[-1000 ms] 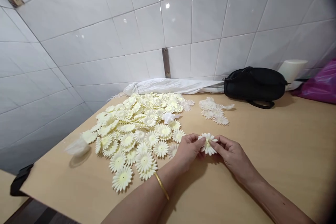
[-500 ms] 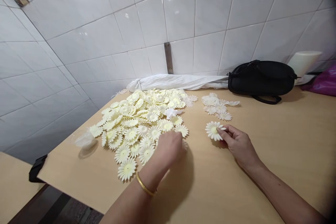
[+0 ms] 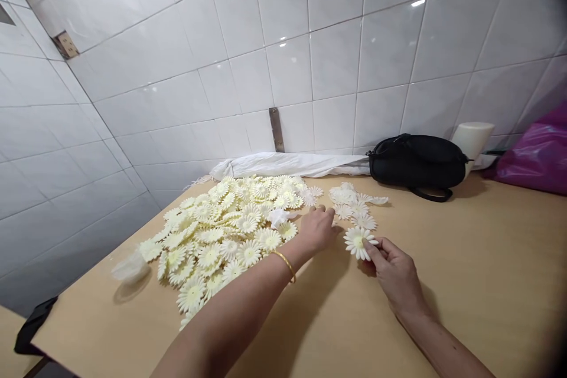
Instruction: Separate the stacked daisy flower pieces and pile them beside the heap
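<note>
Left hand (image 3: 317, 229) moved forward; flower (image 3: 358, 243) white-petalled, pale-yellow centred.

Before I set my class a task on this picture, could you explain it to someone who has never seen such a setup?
There is no machine here: a person works with two bare hands, seen from a camera worn on the head, looking forward and down. On the table lies a big pile of pale flowers, with a smaller white cluster and a black case farther right. The right hand holds one flower. The left hand reaches palm down; whether it grips anything is hidden.
</note>
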Demonstrator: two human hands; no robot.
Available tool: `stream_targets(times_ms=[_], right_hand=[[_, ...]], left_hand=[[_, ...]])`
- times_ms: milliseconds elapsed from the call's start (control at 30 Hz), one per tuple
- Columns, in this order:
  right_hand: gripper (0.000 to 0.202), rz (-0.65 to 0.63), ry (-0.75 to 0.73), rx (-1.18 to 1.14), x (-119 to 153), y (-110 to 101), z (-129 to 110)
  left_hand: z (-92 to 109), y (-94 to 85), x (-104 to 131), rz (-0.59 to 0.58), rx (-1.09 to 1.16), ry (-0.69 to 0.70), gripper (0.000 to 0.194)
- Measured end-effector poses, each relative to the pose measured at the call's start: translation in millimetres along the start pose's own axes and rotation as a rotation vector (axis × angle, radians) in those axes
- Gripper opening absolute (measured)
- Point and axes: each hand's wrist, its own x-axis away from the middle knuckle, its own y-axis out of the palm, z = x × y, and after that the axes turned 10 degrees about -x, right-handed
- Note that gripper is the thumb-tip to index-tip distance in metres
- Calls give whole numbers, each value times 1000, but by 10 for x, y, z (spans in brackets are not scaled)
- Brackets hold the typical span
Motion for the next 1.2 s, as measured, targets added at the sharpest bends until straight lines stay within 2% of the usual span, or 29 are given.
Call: stream_targets(times_ms=[100, 200, 333, 467, 533, 633, 733, 867, 1000, 1100, 1200], right_hand=[[30, -3, -3, 15, 2, 8, 9], [28, -4, -20, 52, 16, 14, -4], [28, -20, 5, 67, 24, 3, -9], [27, -45, 37, 12, 19, -4, 37], [28, -40, 38, -5, 17, 5, 58], [30, -29, 38, -20, 17, 22, 68], [31, -34, 33, -19, 22, 33, 63], [32, -58, 32, 45, 30, 30, 63], [32, -55, 36, 54, 30, 33, 66], [31, -55, 22, 52, 24, 43, 69], [30, -56, 12, 25, 20, 40, 75]], left_hand=[[-66, 78, -358, 48, 32, -23, 32], [-110, 190, -614, 30, 34, -110, 42], [-20, 330, -778, -48, 39, -108, 45], [46, 322, -945, 11, 23, -93, 48], [-38, 274, -1078, 44, -5, -126, 51], [-304, 233, -1281, 49, -55, -247, 57], [-595, 275, -1410, -30, -98, -370, 52], [-784, 368, -1435, -88, -110, -386, 41], [-682, 339, -1353, -2, -87, -311, 36], [-453, 279, -1275, 81, -14, -211, 38], [-167, 278, -1207, 69, 92, -155, 34]])
